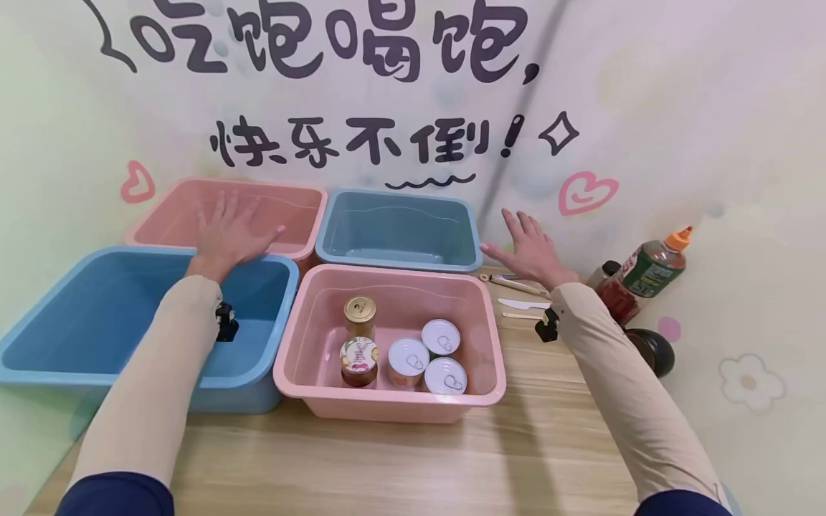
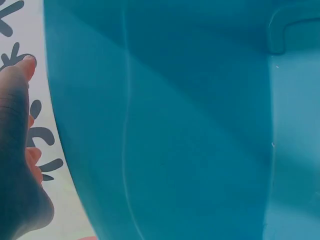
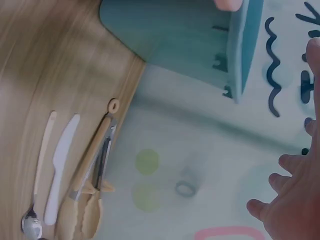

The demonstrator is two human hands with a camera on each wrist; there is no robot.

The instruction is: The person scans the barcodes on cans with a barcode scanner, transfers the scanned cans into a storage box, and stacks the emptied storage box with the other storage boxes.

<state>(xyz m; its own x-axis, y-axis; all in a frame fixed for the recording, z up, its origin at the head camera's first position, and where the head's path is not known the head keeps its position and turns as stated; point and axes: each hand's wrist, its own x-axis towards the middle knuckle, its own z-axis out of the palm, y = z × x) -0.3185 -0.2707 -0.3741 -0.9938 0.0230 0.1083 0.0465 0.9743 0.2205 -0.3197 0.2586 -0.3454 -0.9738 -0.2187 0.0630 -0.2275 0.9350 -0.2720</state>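
Zero items are held by the left hand [image 1: 226, 238] or right hand [image 1: 532, 251], fingers spread wide near the rear pink tub [image 1: 290, 209] and rear blue tub [image 1: 400, 226] respectively; a free-handed step is judged current, the next grasp requiring lowered, closing fingers.

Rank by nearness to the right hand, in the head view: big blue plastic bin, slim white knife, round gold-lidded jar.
1. Knife: just below the right hand.
2. Jar: left, in the front pink plastic bin.
3. Blue bin: farthest left.
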